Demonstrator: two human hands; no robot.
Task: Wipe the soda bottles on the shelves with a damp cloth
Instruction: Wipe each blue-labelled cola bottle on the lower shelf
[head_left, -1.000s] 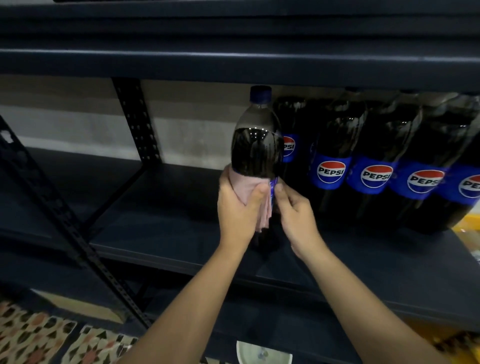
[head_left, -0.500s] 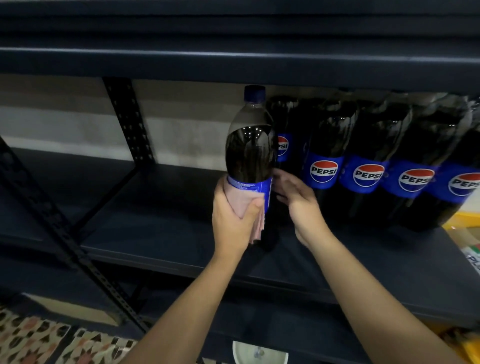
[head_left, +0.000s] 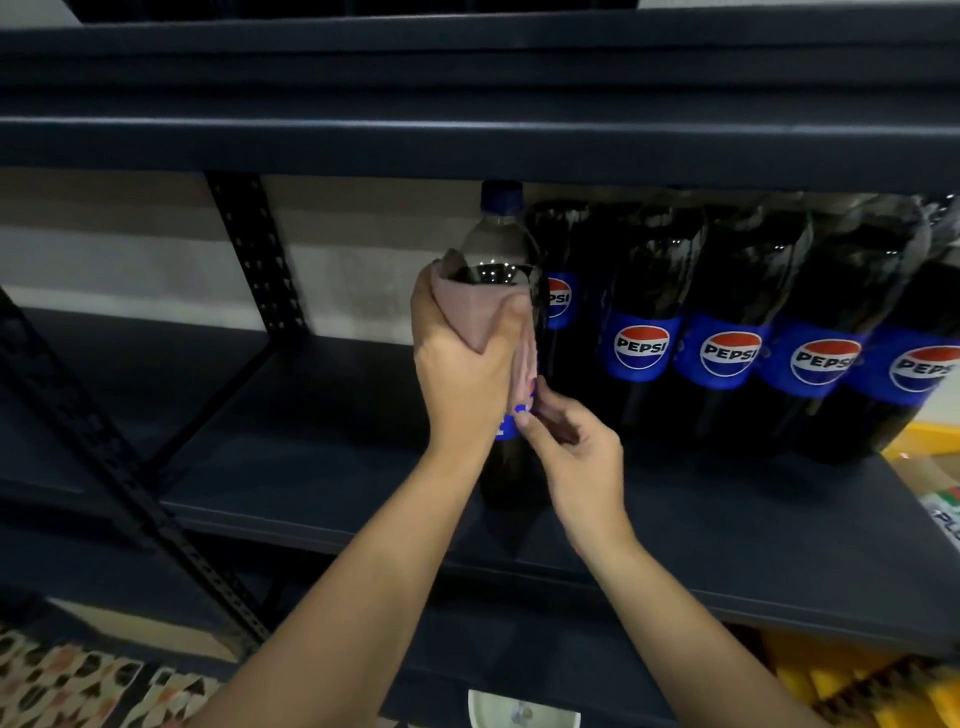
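Left fingers: our left hand (head_left: 462, 358) curls round the upper body of the soda bottle (head_left: 501, 244), with the pink cloth (head_left: 475, 306) pressed between palm and plastic; the thumb lies over the cloth on the near side.
Right fingers: our right hand (head_left: 569, 447) pinches lightly at the bottle's blue label, thumb and forefinger touching it low down beside the hanging edge of the cloth.
Bottle: upright on the dark shelf (head_left: 311, 467), at the left end of the row of Pepsi bottles (head_left: 727, 338) and just beside the nearest of them; its blue cap (head_left: 501, 197) sits close under the upper shelf (head_left: 467, 140).
Cloth: wrapped round the shoulder of the bottle, one corner trailing down toward the label.
Step, as we judge it: wiping the upper half while we steady the lower.
Risk, tipping: our steadying grip is only a pinch, so a hard sideways wipe could rock the bottle into its neighbours.
Risk, cap: lifting it could knock the cap against the shelf above.
Risk, coverage: the far side is hidden from us, so it may go unwiped unless we turn the bottle.
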